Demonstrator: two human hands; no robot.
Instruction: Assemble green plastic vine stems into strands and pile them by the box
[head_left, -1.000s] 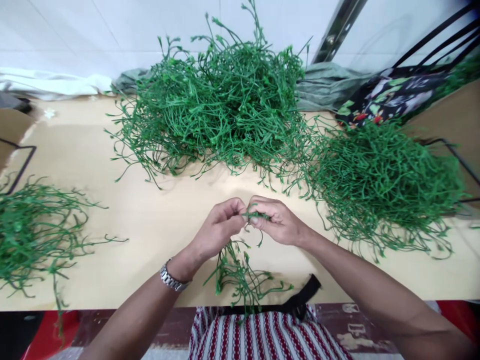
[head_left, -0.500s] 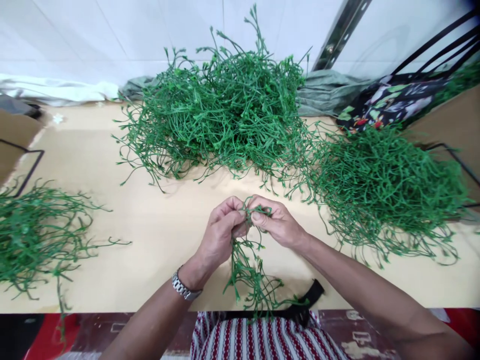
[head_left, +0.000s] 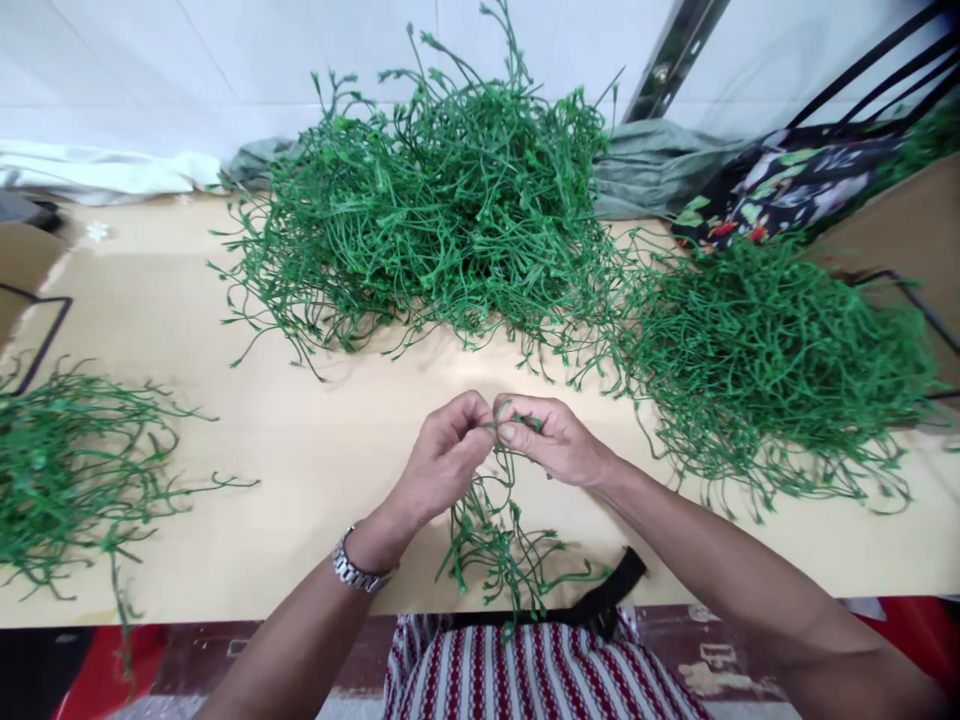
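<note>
Both hands meet above the middle of the table's front part. My left hand (head_left: 446, 455), with a metal watch (head_left: 358, 562) on the wrist, is closed in a pinch on thin green artificial plant stems (head_left: 514, 550). My right hand (head_left: 551, 440) pinches the same stems right beside it, with a short loop showing over its fingers. The rest of the bunch hangs below the hands toward the table edge, its tips spread out. How the stems cross between the fingertips is hidden.
A large pile of green stems (head_left: 450, 220) lies at the back, another pile (head_left: 772, 360) at the right, and a third (head_left: 67, 470) at the left. Cardboard boxes (head_left: 900, 230) stand at the sides. A black strap (head_left: 611, 590) lies at the front edge.
My left hand has turned slightly and its fingers now pinch close to the right fingertips. Fewer stems show between the hands. The whole view has shifted a little.
</note>
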